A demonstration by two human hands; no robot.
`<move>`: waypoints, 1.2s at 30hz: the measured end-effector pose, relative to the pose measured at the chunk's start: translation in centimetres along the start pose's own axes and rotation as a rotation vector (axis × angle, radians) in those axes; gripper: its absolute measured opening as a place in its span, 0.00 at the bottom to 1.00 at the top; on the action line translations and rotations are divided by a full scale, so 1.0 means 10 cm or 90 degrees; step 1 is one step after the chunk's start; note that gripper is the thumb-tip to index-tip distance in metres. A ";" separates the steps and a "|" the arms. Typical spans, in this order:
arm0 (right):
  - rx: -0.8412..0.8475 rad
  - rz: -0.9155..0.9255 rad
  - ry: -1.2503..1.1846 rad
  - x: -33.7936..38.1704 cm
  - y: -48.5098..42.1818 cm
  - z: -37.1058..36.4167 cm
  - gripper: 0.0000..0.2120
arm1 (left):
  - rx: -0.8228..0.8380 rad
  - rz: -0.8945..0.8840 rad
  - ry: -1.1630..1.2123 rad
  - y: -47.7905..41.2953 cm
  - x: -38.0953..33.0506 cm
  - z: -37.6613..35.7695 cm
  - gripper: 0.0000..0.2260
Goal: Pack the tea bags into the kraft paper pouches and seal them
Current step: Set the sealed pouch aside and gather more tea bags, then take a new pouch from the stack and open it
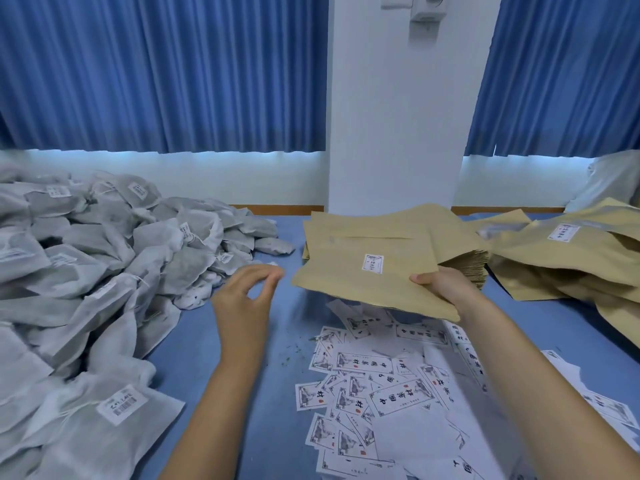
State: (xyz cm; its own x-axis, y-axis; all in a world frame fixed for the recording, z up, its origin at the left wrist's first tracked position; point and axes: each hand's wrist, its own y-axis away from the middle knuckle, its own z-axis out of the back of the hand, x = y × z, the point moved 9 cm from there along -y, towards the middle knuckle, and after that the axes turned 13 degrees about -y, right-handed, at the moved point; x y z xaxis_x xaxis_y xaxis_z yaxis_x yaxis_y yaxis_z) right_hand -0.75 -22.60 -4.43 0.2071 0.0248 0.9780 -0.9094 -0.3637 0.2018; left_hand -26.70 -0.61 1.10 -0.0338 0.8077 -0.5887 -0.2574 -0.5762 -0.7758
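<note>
Blue-topped table, blue curtains behind, white pillar centre-back.

Step in hand, as I read it: fetching a pouch, pre-fill. Right hand grips one kraft pouch at its near-right corner, thumb on top, fingers under. Pouch is held roughly level, clear of the table, above a scatter of loose paper labels. Small white sticker on its face. It looks flat, so prob. empty. Mouth not visible, so can't tell if open or closed.

Left hand hovers over bare table btw. the tea bags and the pouch. Fingers loosely curled, thumb + forefinger nearly a ring, nothing seen in it. Tips blurred.

Tea bags: big heap of grey-white mesh sachets on the left of the table, many w/ white printed tags. None in a pouch as far as visible.

Containers:
- Stack of pouches just behind the held one; flat, prob. unfilled.
- Looser heap of pouches further right, some stickered, look puffier; filled or not, can't tell.
- White plastic bag far right, contents hidden.

Next move, my judgement: pouch mouth needs spreading, likely a two-hand job. Then left hand goes to the heap for sachets, slides them in, and the top gets pressed closed. Count per pouch unknown. Risk: strings may snag neighbouring sachets, so lift cleanly.
</note>
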 end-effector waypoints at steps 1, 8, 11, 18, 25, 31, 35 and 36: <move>0.003 -0.002 0.006 0.00 0.01 -0.01 0.13 | 0.048 -0.098 -0.031 0.02 -0.15 -0.07 0.02; 0.113 -0.077 -0.517 -0.17 0.21 -0.31 0.23 | 0.249 -0.324 -0.132 0.39 -0.58 -0.63 0.06; 0.202 0.019 -0.608 -0.25 0.35 -0.52 0.30 | 0.199 -0.203 -0.075 0.35 -0.47 -0.60 0.04; 0.272 0.122 -0.450 -0.25 0.70 -0.89 0.27 | 0.222 -0.131 -0.075 0.39 -0.33 -0.64 0.06; 0.242 0.138 -0.453 -0.39 0.64 -0.87 0.12 | 0.255 -0.178 -0.043 0.50 -0.45 -0.76 0.09; 0.322 0.134 -0.505 -0.35 0.65 -0.91 0.15 | 0.240 -0.188 -0.024 0.48 -0.51 -0.72 0.13; 0.354 0.088 -0.539 -0.37 0.66 -0.97 0.14 | 0.225 -0.151 0.001 0.46 -0.44 -0.68 0.14; 0.358 0.079 -0.546 -0.38 0.67 -0.97 0.14 | 0.222 -0.143 0.010 0.45 -0.43 -0.67 0.14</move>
State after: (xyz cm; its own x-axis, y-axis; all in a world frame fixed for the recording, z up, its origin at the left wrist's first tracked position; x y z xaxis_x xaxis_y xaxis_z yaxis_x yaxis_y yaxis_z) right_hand -11.09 -16.06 -6.25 0.5106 -0.6348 0.5799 -0.6879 -0.7062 -0.1674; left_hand -21.26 -7.53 -1.41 0.0739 0.9049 -0.4191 -0.5691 -0.3068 -0.7629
